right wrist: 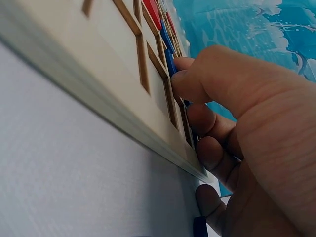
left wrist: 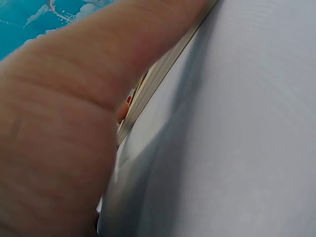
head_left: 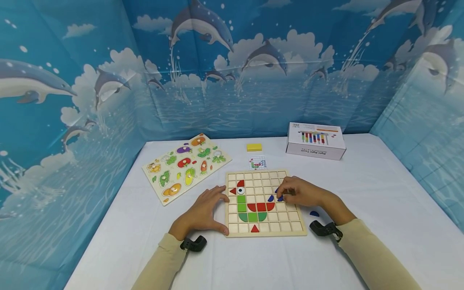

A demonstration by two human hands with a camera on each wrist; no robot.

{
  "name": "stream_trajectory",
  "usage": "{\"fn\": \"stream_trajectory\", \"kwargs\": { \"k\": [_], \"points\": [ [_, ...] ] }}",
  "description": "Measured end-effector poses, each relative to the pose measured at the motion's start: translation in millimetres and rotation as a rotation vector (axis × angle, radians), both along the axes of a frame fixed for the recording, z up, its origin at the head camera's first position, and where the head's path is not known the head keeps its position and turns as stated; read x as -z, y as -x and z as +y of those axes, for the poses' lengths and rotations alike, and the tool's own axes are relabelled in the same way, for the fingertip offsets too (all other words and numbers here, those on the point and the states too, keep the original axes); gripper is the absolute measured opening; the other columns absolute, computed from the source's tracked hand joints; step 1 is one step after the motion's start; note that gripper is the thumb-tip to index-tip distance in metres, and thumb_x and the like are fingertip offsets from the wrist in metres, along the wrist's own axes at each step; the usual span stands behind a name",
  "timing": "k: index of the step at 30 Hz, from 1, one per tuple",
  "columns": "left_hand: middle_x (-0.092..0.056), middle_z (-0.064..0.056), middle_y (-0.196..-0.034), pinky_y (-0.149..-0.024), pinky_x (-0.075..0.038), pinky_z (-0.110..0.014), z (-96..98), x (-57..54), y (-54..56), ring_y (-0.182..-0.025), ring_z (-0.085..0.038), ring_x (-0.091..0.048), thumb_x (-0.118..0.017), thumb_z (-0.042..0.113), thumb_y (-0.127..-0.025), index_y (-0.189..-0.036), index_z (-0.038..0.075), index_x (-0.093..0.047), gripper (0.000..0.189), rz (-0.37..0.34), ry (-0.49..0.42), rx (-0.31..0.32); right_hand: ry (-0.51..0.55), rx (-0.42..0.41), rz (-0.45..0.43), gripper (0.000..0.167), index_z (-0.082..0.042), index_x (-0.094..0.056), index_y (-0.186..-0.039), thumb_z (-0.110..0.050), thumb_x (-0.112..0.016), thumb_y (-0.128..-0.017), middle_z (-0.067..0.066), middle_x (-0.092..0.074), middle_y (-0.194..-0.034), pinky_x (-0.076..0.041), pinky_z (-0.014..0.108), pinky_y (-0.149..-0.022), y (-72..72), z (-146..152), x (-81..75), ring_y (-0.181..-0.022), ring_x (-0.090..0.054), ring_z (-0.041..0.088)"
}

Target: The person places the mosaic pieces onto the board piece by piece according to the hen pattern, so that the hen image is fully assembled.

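A wooden grid board [head_left: 266, 234] lies on the white table, with colored pieces set out as a bird shape. Along its left edge rests my left hand [head_left: 203, 211], fingers spread and thumb at the lower left corner. My right hand [head_left: 302, 192] is over the board's right side, fingers bent, thumb and index fingertips pinching a blue piece [right wrist: 171, 64]. Another blue piece [head_left: 270, 198] sits just left of those fingertips. Part of the blue pieces there is hidden by the fingers. On the table beside the board lies a blue half-round piece [head_left: 314, 213], below my right hand.
Behind the board are a small pattern card [head_left: 257, 162] and a yellow block [head_left: 254, 147]. A vegetable puzzle board [head_left: 188, 169] lies at the left. At the back right stands a white box [head_left: 316, 141]. A dolphin-print cloth [head_left: 232, 100] hangs behind the table.
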State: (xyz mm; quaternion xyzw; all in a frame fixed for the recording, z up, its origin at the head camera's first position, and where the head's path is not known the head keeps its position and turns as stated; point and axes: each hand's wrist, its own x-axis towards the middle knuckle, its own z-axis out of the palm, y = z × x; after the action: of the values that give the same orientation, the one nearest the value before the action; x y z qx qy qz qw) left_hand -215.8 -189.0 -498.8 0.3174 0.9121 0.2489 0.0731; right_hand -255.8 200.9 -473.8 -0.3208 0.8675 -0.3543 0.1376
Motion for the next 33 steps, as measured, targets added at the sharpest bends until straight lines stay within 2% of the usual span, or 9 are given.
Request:
{"fn": "stream_trajectory", "kwargs": {
  "k": [14, 19, 26, 29, 33],
  "points": [
    [-0.025, 0.000, -0.165, -0.122, -0.008, -0.041, 0.0, 1.9, 0.3, -0.152, -0.020, -0.013, -0.085, 0.074, -0.058, -0.127, 0.027, -0.051, 0.089, 0.000, 0.007, -0.005, 0.012, 0.012, -0.025, 0.027, -0.025, -0.076, -0.103, -0.002, -0.070, -0.091, -0.004, -0.062, -0.103, -0.042, 0.037, -0.079, -0.9, 1, -0.6, -0.097, -0.048, 0.024],
    [-0.025, 0.000, -0.165, -0.122, -0.008, -0.041, 0.0, 2.0, 0.7, -0.152, -0.020, -0.013, -0.084, 0.074, -0.058, -0.127, 0.027, -0.051, 0.090, -0.004, 0.004, -0.005, 0.021, 0.023, -0.018, 0.028, -0.027, -0.075, -0.106, -0.004, -0.070, -0.092, -0.006, -0.063, -0.107, -0.044, 0.036, -0.078, -1.2, 4, 0.9, -0.097, -0.049, 0.023],
    [-0.025, 0.000, -0.165, -0.122, -0.008, -0.041, 0.1, 0.7, -0.3, -0.153, -0.021, -0.014, -0.085, 0.073, -0.058, -0.127, 0.027, -0.051, 0.090, -0.005, -0.002, -0.003, 0.059, 0.031, -0.007, 0.029, -0.023, -0.075, -0.113, -0.003, -0.071, -0.091, -0.005, -0.064, -0.114, -0.048, 0.034, -0.084, -5.4, 13, -3.1, -0.100, -0.053, 0.022],
    [-0.026, -0.001, -0.164, -0.122, -0.008, -0.041, 0.2, -0.3, -1.0, -0.152, -0.021, -0.014, -0.085, 0.073, -0.058, -0.127, 0.027, -0.051, 0.090, -0.007, -0.004, -0.004, 0.056, 0.059, 0.011, 0.030, -0.020, -0.074, -0.115, -0.003, -0.072, -0.091, -0.004, -0.065, -0.114, -0.049, 0.038, -0.086, -8.0, 20, -6.4, -0.102, -0.054, 0.023],
    [-0.026, -0.001, -0.164, -0.122, -0.009, -0.042, 0.5, -1.7, -1.9, -0.152, -0.022, -0.014, -0.085, 0.073, -0.058, -0.127, 0.026, -0.051, 0.090, -0.008, -0.007, -0.002, -0.007, 0.131, 0.092, 0.031, -0.019, -0.073, -0.117, -0.005, -0.075, -0.090, -0.003, -0.065, -0.116, -0.047, 0.053, -0.094, -11.0, 33, -11.5, -0.110, -0.056, 0.026]
  ]
}}
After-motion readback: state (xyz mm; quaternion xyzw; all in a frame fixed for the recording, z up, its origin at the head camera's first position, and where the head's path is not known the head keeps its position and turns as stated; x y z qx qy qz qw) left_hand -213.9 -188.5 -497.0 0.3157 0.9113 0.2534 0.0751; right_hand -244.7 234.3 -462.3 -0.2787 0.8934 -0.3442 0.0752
